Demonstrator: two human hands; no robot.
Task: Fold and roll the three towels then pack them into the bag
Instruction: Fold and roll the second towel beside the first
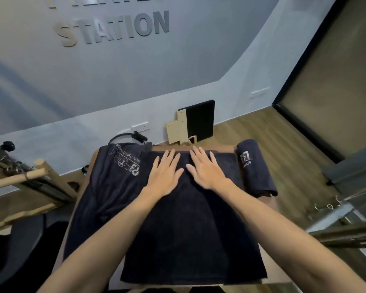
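Observation:
A dark navy towel [190, 240] lies folded lengthwise down the middle of the brown table [226, 148]. My left hand [164, 173] and my right hand [205, 168] press flat on its far end, fingers straight and spread, side by side. To the left lies a dark cloth bag [112, 176] with white printed lettering, flat and partly under the towel. A rolled dark towel [255, 170] with a white logo rests along the table's right edge.
Black and beige boards [190, 123] lean on the wall behind the table, below a socket [140, 126]. A wooden and metal frame [25, 176] stands at the left. Metal rails [347, 218] cross the wooden floor at the right. A dark doorway [336, 85] is beyond.

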